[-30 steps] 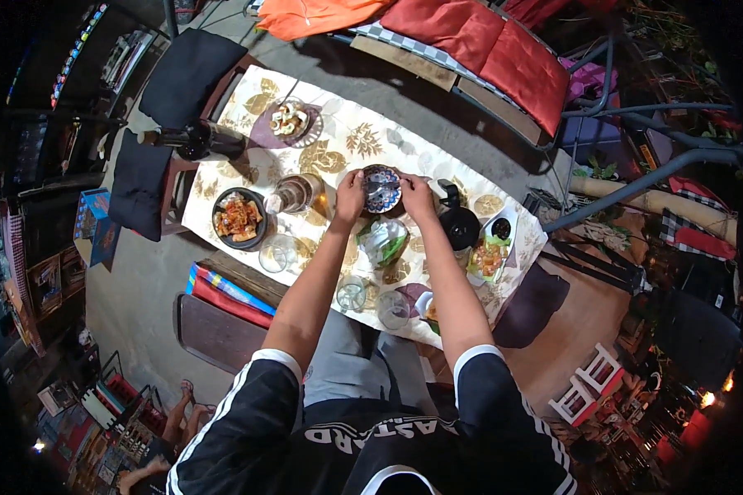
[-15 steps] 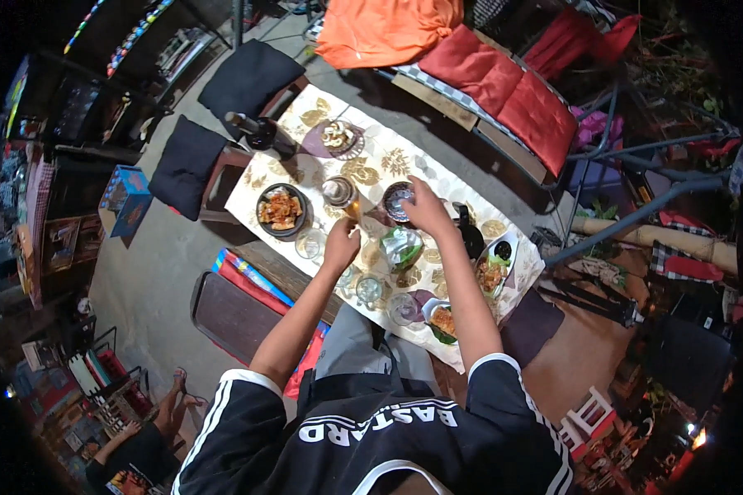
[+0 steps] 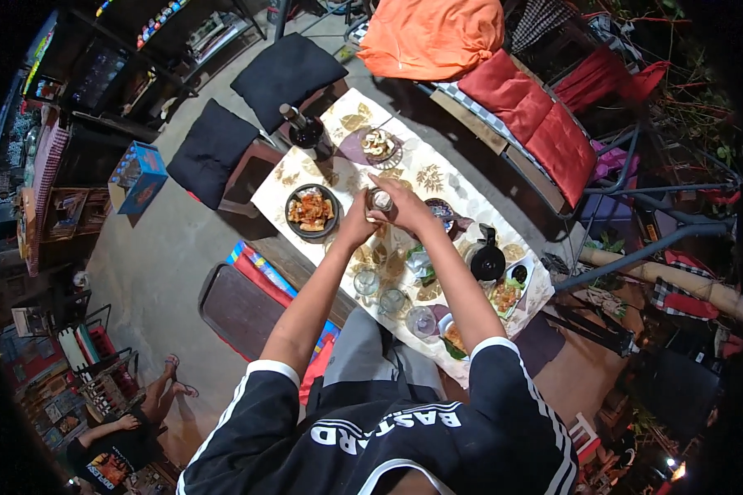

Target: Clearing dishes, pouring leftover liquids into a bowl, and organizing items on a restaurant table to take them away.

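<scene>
Near the table's middle, my left hand (image 3: 357,221) and my right hand (image 3: 406,208) close round a glass (image 3: 380,200) of amber drink with a whitish top. My fingers hide most of its sides. Left of my left hand sits a dark bowl (image 3: 293,224) of orange-red food. A small patterned dish (image 3: 442,211) lies partly behind my right forearm. Beyond the glass stands a plate of pale sliced food (image 3: 380,145). Between my forearms are clear glasses (image 3: 366,282) and a green and whitish item (image 3: 419,263), partly covered by my right arm.
A dark bottle (image 3: 307,132) stands at the table's far left corner. On the right are a black-lidded pot (image 3: 487,262) and a long plate of food (image 3: 508,294). Black-cushioned chairs (image 3: 210,154) and a bench with red cushions (image 3: 528,124) flank the table (image 3: 462,183). Someone sits at lower left.
My right hand has left the patterned dish and moved left to the glass. My left hand has reached forward, and both now hold it. The whole view has shifted slightly.
</scene>
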{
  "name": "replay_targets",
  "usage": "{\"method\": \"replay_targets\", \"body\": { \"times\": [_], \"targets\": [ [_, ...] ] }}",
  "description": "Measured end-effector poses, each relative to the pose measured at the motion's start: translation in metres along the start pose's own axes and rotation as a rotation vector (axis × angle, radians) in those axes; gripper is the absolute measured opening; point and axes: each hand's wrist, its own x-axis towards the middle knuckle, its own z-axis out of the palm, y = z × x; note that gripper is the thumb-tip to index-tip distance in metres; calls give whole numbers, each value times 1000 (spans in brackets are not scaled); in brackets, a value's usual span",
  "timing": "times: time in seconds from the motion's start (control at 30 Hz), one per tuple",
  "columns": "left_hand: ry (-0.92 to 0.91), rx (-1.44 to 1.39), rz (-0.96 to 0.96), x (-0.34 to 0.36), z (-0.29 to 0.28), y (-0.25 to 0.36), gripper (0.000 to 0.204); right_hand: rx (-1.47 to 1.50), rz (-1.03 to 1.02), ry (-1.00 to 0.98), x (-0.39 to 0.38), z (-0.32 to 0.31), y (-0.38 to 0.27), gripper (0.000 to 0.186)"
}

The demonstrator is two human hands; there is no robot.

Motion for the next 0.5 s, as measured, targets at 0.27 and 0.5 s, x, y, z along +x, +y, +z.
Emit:
{"method": "replay_targets", "body": {
  "times": [0.27, 0.5],
  "targets": [
    [88, 48, -17, -2, 14, -16, 88, 85, 111, 176, -2, 9, -12, 42],
    [-6, 67, 50, -3, -3, 19, 100, 276, 189, 308, -32, -24, -41, 45]
  ]
}}
